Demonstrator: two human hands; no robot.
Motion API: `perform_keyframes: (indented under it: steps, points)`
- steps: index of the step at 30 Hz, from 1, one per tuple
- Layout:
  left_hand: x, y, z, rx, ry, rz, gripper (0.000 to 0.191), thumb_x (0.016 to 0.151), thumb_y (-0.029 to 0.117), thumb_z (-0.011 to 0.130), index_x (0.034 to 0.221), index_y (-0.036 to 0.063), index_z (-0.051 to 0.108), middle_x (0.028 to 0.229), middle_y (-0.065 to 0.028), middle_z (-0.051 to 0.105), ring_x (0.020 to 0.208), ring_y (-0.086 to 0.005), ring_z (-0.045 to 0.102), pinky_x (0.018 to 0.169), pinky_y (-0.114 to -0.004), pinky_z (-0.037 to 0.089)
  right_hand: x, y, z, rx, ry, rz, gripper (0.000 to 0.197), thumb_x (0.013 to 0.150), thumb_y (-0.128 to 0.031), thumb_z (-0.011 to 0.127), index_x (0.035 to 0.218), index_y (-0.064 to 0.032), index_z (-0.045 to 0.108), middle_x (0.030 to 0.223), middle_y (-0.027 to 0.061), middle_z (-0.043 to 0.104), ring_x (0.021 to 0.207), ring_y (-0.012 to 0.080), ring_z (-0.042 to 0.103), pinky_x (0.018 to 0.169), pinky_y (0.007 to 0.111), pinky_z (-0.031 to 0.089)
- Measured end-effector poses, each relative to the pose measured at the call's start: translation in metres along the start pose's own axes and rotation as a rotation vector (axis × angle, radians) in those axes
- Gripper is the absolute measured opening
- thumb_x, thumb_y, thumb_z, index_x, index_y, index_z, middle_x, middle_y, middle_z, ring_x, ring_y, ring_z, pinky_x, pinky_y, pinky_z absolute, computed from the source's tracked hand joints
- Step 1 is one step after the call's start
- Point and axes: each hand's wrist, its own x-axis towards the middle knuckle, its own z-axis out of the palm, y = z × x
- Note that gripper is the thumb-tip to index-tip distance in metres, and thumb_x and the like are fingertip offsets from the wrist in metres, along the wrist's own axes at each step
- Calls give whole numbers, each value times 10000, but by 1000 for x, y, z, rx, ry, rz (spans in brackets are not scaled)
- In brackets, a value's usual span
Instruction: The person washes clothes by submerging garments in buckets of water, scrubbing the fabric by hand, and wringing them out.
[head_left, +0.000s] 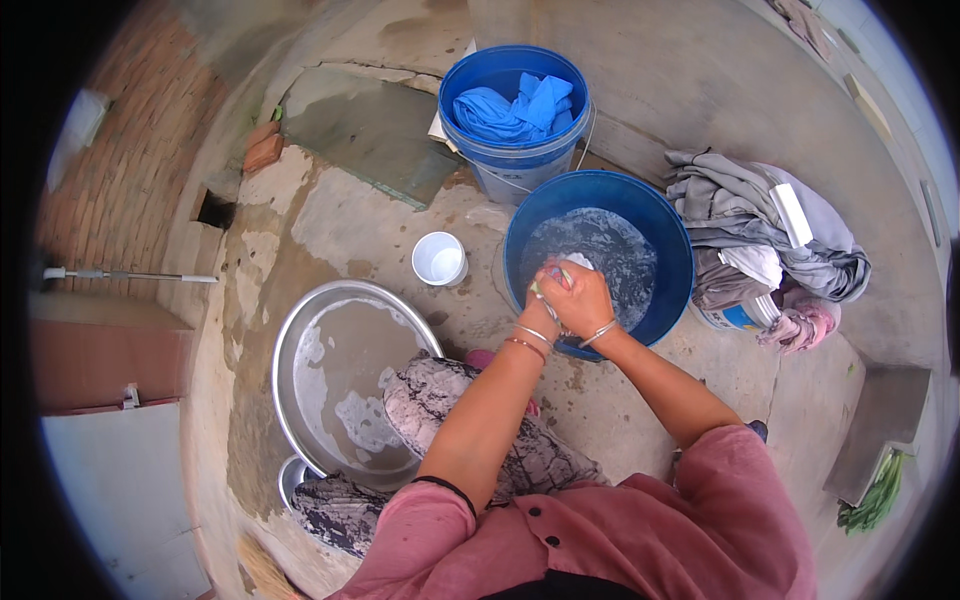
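My left hand (541, 306) and my right hand (589, 298) are pressed together over the near left side of a blue bucket (675, 277). Between them they grip a small bunched cloth (576, 260), of which only whitish and greenish bits show; my fingers hide the rest. Below, foamy water (619, 255) covers the bucket's bottom. Each wrist wears a silver-coloured bracelet. Left of the bucket, a white plastic cup (439, 259) stands on the concrete floor.
A wide metal basin (279, 375) with sudsy, murky water sits at my left. Behind stands a second bucket (517, 176), holding blue fabric (514, 112). Grey clothes (750, 202) are heaped over a white pail (731, 316) at right. Two bricks (262, 150) lie farther left.
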Motion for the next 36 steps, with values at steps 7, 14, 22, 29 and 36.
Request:
perform_keyframes:
  steps: [7,14,22,29,36]
  points:
    - [-7,-30,70,564,584,388,257,892,230,548,1075,50,542,981,-84,625,860,-208,628,703,-360,527,74,72,-22,-410,24,230,279,777,-314,552,810,-38,575,834,247,617,823,422,589,723,481,456]
    - [-6,-11,70,877,694,517,624,879,175,543,1424,160,240,1387,-136,364,1258,-247,363,1045,-344,245,76,209,-26,-628,-33,255,438,745,-207,614,1150,-69,518,1130,239,546,1047,371,550,885,445,437]
    - [-4,-18,54,1018,785,535,662,861,161,538,1425,131,194,1434,-140,275,1293,-276,307,1045,-401,241,44,144,37,-885,-820,182,410,739,-271,589,1107,-93,610,1152,160,589,1076,328,560,927,408,418]
    - [-7,-30,93,577,829,308,639,911,330,471,1437,266,113,1450,-101,252,1282,-361,318,948,-704,153,76,128,-29,-590,-617,565,543,735,-298,576,1159,41,552,1174,230,556,1106,322,542,909,363,426]
    - [-19,-19,89,512,810,158,575,930,533,212,1393,202,293,1417,-91,340,1300,-396,283,964,-711,38,38,-58,-88,309,-563,378,229,744,-130,568,914,23,583,831,64,592,761,130,527,670,275,427]
